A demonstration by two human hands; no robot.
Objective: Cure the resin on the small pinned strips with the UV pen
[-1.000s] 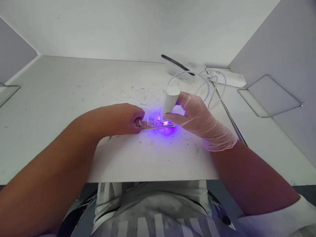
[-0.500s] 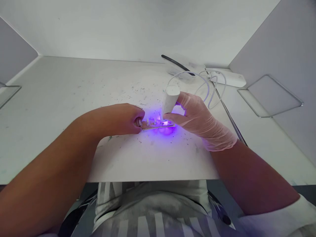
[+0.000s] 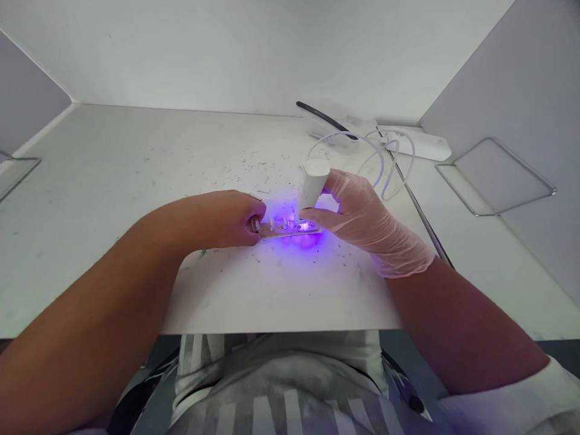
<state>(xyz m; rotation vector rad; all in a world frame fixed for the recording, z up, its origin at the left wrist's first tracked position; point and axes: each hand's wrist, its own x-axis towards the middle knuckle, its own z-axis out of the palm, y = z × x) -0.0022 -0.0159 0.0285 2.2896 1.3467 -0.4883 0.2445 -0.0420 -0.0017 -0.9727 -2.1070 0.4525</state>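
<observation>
My bare left hand (image 3: 233, 219) is closed on the left end of a thin flat strip (image 3: 276, 232), low over the white tabletop. Several small clear pieces stand on the strip's upper side. My right hand (image 3: 351, 208), in a translucent glove, grips a white handheld lamp (image 3: 313, 184) between thumb and fingers. The lamp points down at the strip's right end and throws violet light on it and on the surface around. Part of the strip is hidden by the lamp and the glare.
Dark specks lie scattered over the white table (image 3: 181, 151). Behind my right hand are a coiled white cable (image 3: 383, 172), a dark curved file (image 3: 326, 116) on clear plastic and a white power strip (image 3: 423, 145). Wire frames (image 3: 498, 175) stick out at both sides.
</observation>
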